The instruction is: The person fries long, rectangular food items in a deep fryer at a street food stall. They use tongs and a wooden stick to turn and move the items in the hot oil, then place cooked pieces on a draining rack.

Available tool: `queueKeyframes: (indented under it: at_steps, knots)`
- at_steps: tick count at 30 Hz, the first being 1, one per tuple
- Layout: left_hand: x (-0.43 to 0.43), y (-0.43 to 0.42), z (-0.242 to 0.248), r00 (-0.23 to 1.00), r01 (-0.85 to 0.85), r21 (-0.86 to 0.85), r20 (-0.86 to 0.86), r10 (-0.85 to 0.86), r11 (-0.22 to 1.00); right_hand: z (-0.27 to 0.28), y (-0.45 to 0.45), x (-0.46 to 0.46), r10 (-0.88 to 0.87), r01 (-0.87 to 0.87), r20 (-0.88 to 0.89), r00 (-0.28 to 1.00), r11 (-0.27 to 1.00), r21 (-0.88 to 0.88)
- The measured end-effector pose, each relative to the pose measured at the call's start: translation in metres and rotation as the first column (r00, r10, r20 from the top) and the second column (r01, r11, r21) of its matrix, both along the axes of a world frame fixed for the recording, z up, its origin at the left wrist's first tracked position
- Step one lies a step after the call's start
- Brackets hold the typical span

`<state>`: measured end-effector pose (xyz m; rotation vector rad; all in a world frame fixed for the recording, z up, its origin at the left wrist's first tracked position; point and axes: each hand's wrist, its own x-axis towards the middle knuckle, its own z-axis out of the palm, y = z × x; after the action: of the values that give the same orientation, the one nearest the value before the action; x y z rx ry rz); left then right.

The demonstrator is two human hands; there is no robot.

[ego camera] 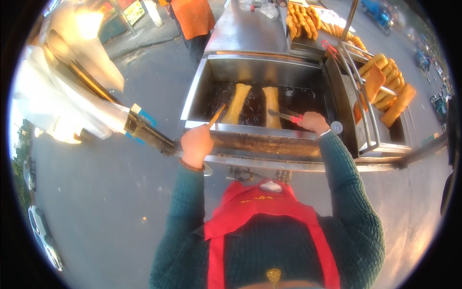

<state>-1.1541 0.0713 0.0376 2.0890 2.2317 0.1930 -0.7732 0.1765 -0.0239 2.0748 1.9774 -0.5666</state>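
Note:
Two long fried dough sticks lie in the dark oil of a steel fryer (pixel 195 86) in front of me. The left dough stick (pixel 238 103) slants; the right dough stick (pixel 271 104) lies nearly straight away from me. My left hand (pixel 196 142) grips a wooden stick (pixel 217 115) whose tip reaches over the fryer's front rim, left of the left dough. My right hand (pixel 314 122) is closed around red-handled tongs (pixel 285 115). The metal ends of the tongs are at the right dough stick; whether they pinch it I cannot tell.
A wire rack (pixel 364 108) to the right holds several browned dough sticks (pixel 389 83). More twisted fried dough (pixel 302 21) is piled behind it. A steel counter (pixel 245 32) extends beyond the fryer. A person in an orange apron (pixel 193 18) stands at the far left.

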Motion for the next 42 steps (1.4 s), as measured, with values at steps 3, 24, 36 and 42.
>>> queueKeyframes:
  at_steps: [3,24,36,42]
  knots:
    - [0.01,0.002,0.005,0.997,0.052,-0.045,-0.049,-0.055,0.998,0.005,0.0,-0.013,-0.015,0.014,0.01,1.0,0.999,0.045]
    - [0.033,-0.026,-0.005,0.97,0.18,0.034,0.158,-0.183,0.983,0.006,-0.003,-0.028,-0.058,0.058,-0.004,0.998,0.993,0.108]
    - [0.044,-0.014,0.001,0.93,0.323,-0.04,0.199,-0.309,0.946,0.009,-0.012,0.001,-0.062,0.061,0.128,0.99,0.998,0.008]
    - [0.048,-0.013,0.002,0.919,0.345,-0.037,0.218,-0.33,0.938,0.012,-0.018,-0.002,-0.054,0.058,0.15,0.987,0.998,-0.024]
